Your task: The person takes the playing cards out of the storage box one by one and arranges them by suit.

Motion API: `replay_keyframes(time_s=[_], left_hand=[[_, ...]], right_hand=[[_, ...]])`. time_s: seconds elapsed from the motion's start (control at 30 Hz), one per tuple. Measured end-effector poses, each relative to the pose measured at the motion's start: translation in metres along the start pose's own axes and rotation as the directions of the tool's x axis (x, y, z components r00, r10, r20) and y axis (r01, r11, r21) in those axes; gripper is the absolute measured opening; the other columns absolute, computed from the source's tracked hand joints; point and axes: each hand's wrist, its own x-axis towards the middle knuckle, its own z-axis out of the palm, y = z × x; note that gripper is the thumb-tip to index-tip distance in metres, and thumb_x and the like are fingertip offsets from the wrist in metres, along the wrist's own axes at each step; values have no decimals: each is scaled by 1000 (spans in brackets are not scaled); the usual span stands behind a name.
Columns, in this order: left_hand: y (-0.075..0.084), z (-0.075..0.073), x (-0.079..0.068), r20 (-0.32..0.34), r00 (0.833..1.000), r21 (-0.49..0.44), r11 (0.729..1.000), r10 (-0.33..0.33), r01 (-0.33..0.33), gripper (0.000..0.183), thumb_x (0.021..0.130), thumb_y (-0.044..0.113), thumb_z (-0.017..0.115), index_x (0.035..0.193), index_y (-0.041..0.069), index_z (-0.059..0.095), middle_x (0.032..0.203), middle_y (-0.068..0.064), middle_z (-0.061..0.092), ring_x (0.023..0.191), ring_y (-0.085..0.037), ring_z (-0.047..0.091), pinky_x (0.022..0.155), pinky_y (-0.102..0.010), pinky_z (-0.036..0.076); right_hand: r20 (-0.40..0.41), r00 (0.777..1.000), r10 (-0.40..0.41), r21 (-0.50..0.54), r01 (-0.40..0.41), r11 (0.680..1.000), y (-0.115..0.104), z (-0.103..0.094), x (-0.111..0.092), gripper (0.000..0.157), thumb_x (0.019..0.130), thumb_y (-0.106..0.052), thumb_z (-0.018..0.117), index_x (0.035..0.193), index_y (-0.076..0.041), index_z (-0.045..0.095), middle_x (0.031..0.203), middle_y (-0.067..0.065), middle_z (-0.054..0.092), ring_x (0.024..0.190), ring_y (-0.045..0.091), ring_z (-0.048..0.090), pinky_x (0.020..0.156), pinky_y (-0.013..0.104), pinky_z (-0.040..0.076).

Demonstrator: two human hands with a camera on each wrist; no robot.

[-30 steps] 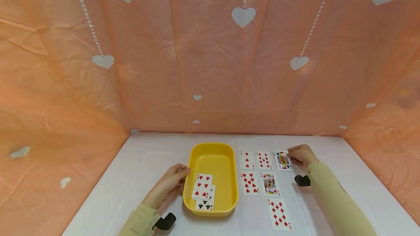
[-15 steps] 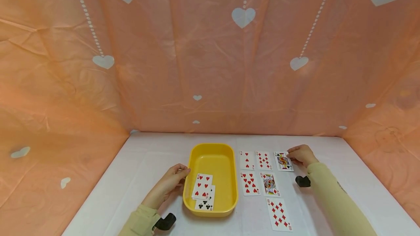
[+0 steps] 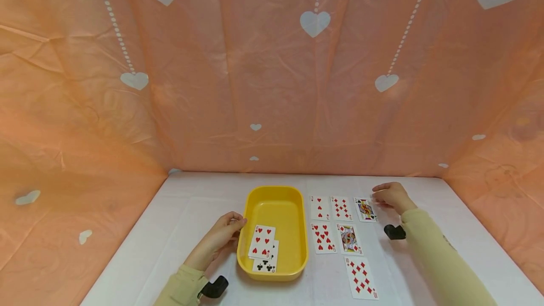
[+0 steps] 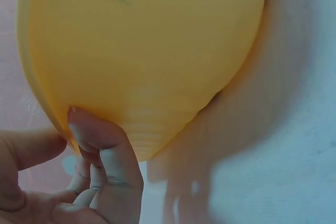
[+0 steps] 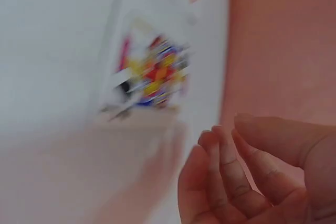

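At the left rim of a yellow tray, my left hand pinches the edge, its thumb and fingers on either side in the left wrist view. A six of hearts lies inside the tray, partly covering a clubs card. My right hand holds nothing; its fingers are loosely bent just right of a black-suited court card. In the right wrist view that court card is blurred and lies apart from the fingertips.
Face-up red cards lie between tray and right hand: a hearts card, diamonds, more hearts, a red court card and, nearest, a ten of diamonds. An orange curtain with hearts hangs behind the white table.
My right hand has let go of the court card and moved slightly up and away from it. My left hand and the tray have stayed in place.
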Motion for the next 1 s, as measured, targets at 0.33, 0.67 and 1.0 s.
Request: replay_keyframes(time_s=[0.33, 0.67, 1.0], left_hand=[[1, 4, 1, -57, 997, -16, 999, -45, 44, 18, 98, 16, 55, 104, 0, 51, 85, -11, 61, 69, -20, 55, 57, -29, 46], [1, 4, 1, -48, 999, -14, 1000, -23, 22, 16, 97, 15, 55, 101, -1, 52, 83, -9, 63, 70, -18, 54, 59, -28, 43], [1, 3, 0, -45, 999, -18, 999, -29, 28, 19, 98, 17, 55, 103, 0, 51, 85, -10, 64, 70, -18, 56, 58, -28, 46]], right_hand=[[138, 970, -200, 40, 197, 980, -74, 33, -9, 38, 94, -6, 56, 124, 17, 49, 109, 24, 63, 86, 16, 63, 83, 41, 52], [319, 889, -329, 88, 318, 944, -133, 109, -24, 32, 93, -5, 60, 119, 12, 56, 101, 16, 66, 89, 26, 64, 82, 42, 52], [450, 833, -322, 81, 322, 943, -147, 177, -32, 31, 91, -10, 64, 117, 5, 60, 103, 17, 65, 94, 34, 62, 82, 43, 52]])
